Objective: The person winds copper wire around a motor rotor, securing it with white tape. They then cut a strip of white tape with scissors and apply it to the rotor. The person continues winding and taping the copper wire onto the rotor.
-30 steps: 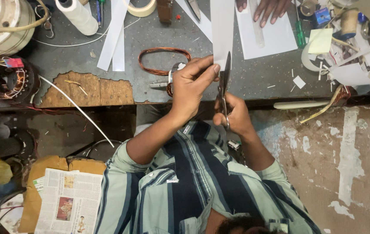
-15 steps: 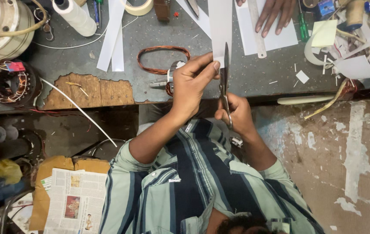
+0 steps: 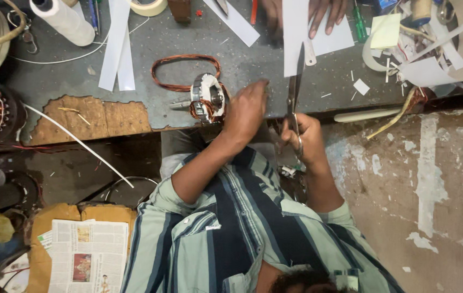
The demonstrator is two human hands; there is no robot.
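A pair of scissors (image 3: 295,103) is gripped by the right hand (image 3: 303,138), the fingers closed through the handles and the blades pointed away along the edge of a long white paper strip (image 3: 295,32). The blades are seen nearly closed against that strip. The left hand (image 3: 246,108) is laid knuckles-up on the grey workbench (image 3: 253,59) just left of the scissors; whether anything is pinched beneath it cannot be told. Touching its left side, a small motor stator (image 3: 207,96) wound with copper wire is found near the bench edge, with a loose copper wire loop (image 3: 182,70) behind it. Beyond the strip, a white sheet is pressed down by another person's hand (image 3: 318,10). Further out, more white strips (image 3: 117,43), a tape roll (image 3: 147,6) and a white thread spool (image 3: 63,19) are set on the bench, and a newspaper (image 3: 88,255) is spread below.
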